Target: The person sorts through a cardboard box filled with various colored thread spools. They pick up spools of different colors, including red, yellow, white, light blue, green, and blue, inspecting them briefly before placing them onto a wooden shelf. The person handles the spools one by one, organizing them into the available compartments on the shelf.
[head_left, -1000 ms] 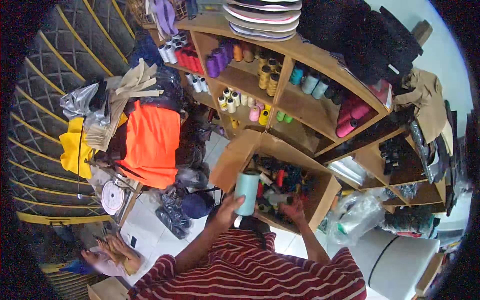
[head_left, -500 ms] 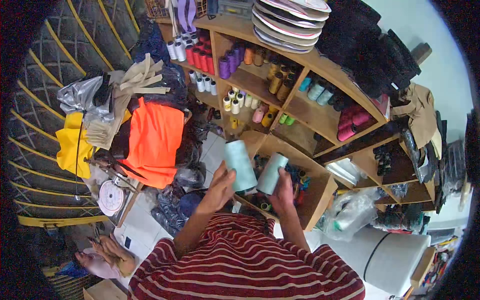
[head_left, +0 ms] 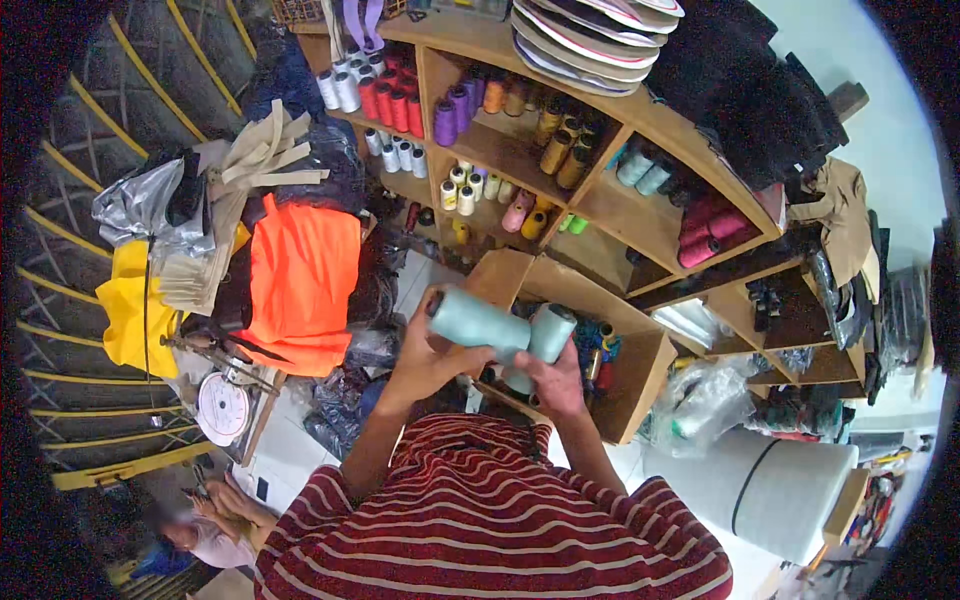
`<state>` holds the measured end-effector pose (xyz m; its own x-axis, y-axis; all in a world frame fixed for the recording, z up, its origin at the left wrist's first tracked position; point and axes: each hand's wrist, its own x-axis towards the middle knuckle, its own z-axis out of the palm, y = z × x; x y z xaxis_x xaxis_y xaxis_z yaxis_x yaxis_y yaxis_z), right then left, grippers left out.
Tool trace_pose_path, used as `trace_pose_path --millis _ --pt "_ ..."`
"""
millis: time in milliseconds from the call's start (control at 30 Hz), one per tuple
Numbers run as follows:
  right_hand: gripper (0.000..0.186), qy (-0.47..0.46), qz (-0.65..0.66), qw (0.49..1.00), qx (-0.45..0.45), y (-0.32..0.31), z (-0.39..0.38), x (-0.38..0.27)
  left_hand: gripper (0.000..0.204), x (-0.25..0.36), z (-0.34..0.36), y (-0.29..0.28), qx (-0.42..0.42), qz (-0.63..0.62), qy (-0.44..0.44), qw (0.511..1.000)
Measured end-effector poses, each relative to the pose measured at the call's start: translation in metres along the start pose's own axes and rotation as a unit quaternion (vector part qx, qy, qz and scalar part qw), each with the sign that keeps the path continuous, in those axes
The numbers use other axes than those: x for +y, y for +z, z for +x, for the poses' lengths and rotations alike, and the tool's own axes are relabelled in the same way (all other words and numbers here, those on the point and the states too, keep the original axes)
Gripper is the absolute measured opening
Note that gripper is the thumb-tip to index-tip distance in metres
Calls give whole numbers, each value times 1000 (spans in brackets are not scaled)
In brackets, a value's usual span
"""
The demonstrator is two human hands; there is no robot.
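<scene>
A large pale teal thread spool (head_left: 475, 325) lies nearly sideways in my left hand (head_left: 415, 372), whose fingers and thumb wrap its near side. My right hand (head_left: 560, 385) grips a second pale teal thread spool (head_left: 552, 332), which tilts with its top away to the right. Both spools meet in front of my chest; the end of the left one overlaps the right one and hides part of it. Below them stands an open cardboard box (head_left: 648, 385) with several coloured spools (head_left: 603, 352) inside.
Ahead is a wooden shelf (head_left: 500, 150) of thread spools, with stacked ribbon rolls (head_left: 590, 45) on top. Orange fabric (head_left: 305, 285) hangs at left beside a sewing machine (head_left: 215, 355). Clear plastic bags (head_left: 700, 410) and a white roll (head_left: 750, 490) are at right. A person (head_left: 215, 530) sits lower left.
The left spool has turned from nearly upright to nearly sideways, and its lower end has swung right against the other spool. My right hand has shifted slightly left, closer to my left hand.
</scene>
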<state>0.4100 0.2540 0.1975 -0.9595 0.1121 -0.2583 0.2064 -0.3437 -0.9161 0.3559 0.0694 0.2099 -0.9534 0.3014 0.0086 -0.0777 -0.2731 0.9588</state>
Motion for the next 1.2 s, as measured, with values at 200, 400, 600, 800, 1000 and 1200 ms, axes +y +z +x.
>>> trace_pose_path --millis 200,400,600,800,1000,1200 --pt "67 -33 -122 992 17 1 9 -3 45 30 17 -13 -21 210 123 970" --pt "58 -111 -217 970 -13 23 7 -27 26 34 33 -26 -49 173 73 981" --pt "72 -191 -312 931 -6 13 9 -16 17 47 54 -28 -63 187 -59 979" --pt "79 -242 -408 880 17 8 8 -17 15 44 83 -34 -136 181 -90 970" --pt "80 -251 -358 899 26 -8 14 -18 37 33 89 -25 -148 80 -56 984" --pt "62 -226 -347 909 36 -11 11 -38 56 23 66 -11 -91 -51 -44 994"
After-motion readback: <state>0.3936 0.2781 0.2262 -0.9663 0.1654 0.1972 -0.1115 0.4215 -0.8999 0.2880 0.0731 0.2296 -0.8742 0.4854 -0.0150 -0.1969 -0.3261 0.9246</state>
